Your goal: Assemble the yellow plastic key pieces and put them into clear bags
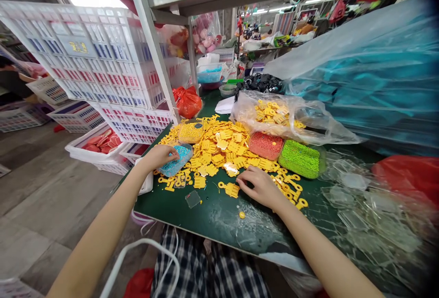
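My left hand (160, 156) reaches into a clear tub of blue beads (176, 164), its fingertips pressed together among them; whatever they hold is too small to see. My right hand (258, 185) hovers low over the green table (209, 211), fingers curled with thumb and index tips close together, just right of a flat yellow plastic piece (232, 190). What is between those tips is hidden. Behind both hands spreads a heap of yellow pieces (222, 145). Around it stand tubs of yellow beads (191, 132), red beads (266, 146) and green beads (300, 157).
White crates (103, 60) are stacked at the left beside a metal shelf post (151, 42). Clear plastic pieces (373, 202) lie at the right, below large bags of blue material (377, 83). A yellow bead (242, 215) and a small clear square (193, 199) lie near the front edge.
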A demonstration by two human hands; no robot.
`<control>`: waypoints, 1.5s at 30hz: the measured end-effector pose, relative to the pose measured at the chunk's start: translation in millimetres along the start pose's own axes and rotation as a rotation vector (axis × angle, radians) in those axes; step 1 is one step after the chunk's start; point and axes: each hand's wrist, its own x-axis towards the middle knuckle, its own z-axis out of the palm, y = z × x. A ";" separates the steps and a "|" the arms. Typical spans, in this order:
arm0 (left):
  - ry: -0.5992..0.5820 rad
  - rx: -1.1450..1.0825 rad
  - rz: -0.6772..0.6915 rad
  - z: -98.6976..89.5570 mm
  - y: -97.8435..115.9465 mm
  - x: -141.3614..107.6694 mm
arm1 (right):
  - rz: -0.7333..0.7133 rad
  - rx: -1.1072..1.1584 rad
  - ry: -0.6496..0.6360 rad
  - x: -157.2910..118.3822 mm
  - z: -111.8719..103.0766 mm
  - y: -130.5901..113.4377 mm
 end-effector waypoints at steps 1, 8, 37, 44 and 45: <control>0.045 -0.010 -0.012 -2.0 2.3 -4.1 | 0.016 0.016 -0.017 0.0 -1.1 -1.7; 0.422 -0.296 0.329 13.7 82.0 -23.8 | 0.047 -0.005 -0.145 -1.7 -12.9 -10.5; 0.327 -0.552 0.642 90.2 155.1 18.0 | 0.202 -0.141 -0.150 -4.0 -11.3 -13.6; 0.280 -0.567 0.613 88.6 153.3 19.2 | 0.221 -0.112 -0.154 -3.3 -10.2 -13.6; 0.270 -0.570 0.610 88.1 152.6 19.1 | 0.224 -0.108 -0.160 -3.2 -10.5 -13.5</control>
